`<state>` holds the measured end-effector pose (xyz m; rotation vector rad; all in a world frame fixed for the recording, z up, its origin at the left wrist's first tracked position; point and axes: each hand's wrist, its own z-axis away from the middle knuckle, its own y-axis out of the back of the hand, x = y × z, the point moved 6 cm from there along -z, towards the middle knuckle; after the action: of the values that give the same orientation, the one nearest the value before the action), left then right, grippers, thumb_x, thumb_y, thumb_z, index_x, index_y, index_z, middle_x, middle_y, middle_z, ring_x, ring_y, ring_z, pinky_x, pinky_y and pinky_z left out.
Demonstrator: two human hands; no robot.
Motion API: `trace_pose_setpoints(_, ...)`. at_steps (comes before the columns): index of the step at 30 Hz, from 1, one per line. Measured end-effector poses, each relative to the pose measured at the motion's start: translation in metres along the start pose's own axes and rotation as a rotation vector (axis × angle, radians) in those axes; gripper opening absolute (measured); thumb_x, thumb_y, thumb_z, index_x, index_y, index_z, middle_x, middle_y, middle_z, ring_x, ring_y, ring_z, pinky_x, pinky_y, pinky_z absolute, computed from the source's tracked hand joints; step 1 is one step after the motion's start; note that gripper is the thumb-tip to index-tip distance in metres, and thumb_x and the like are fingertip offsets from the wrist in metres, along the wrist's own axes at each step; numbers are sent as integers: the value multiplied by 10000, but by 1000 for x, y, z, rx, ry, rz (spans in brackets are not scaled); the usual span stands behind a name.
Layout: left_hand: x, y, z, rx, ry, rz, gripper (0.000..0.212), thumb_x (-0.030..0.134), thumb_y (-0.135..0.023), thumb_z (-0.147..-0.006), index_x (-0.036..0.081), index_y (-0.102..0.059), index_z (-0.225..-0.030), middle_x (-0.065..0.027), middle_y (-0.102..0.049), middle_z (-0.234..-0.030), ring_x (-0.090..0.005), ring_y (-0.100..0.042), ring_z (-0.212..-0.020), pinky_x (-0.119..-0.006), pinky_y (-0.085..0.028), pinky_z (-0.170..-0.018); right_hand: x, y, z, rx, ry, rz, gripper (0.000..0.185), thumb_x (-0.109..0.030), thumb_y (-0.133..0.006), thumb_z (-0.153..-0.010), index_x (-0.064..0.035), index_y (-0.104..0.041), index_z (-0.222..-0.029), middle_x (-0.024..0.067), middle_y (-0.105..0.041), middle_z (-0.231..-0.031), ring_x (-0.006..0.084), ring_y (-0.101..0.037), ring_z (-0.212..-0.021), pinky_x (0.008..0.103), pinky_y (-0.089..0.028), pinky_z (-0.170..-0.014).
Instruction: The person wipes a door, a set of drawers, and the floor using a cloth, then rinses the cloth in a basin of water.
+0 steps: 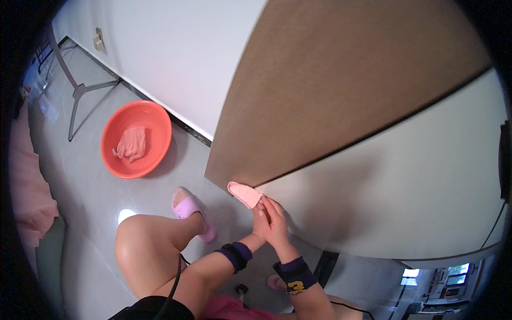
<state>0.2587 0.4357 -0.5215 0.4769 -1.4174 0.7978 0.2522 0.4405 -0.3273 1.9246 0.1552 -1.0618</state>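
Note:
A pink textured cloth (245, 194), shaped like a mitt with a trimmed rim, lies against the lower corner of a large brown panel (320, 80). My left hand (261, 229) reaches up to its lower end, and its fingertips are hidden by the cloth and the other hand. My right hand (277, 224) overlaps the left, with its fingers at the cloth's near edge. Both wrists wear dark bands. Beside the brown panel, across a dark seam, is a pale panel (420, 172) that bears the shadow of my arms.
An orange-red basin (163, 154) stands on the grey tiled floor (92, 200), with a wet-looking pink cloth (133, 143) inside. Behind it are a metal stand's legs (79, 91) and a white wall (168, 48). Pink fabric (30, 172) hangs at left. My foot wears a pink slipper (187, 208).

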Motion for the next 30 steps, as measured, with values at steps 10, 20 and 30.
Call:
trace_pose_setpoints(10,246,-34,46,-147,-707,-443,541,226,-625,-825,6,-482,-1299,-298,-338,-1393,-513,-299,-1302,-623,-258,-1080,-44,126,58,433,41,-110,385,-67,-528,-951,28,-515,-1324,142,-542,-1301,227,-551,-1150,332,-421,-1001)
trace_pose_setpoints(20,225,-61,89,-598,-1049,-915,677,208,-675,-810,31,-421,-1413,-232,-349,-1463,-451,-295,-1382,-619,-198,-1137,44,133,131,564,-327,-971,517,-184,-466,-1041,-63,-230,-1485,128,-479,-1391,218,-486,-1260,368,-424,-1032)
trace_pose_setpoints(30,345,-79,77,-337,-1473,-1133,642,299,-678,-813,102,-486,-1393,-210,-321,-1516,-446,-278,-1407,-639,-157,-1132,-35,160,84,561,130,-999,588,-101,-573,-978,-5,-244,-1456,128,-462,-1342,190,-506,-1208,327,-433,-1010)
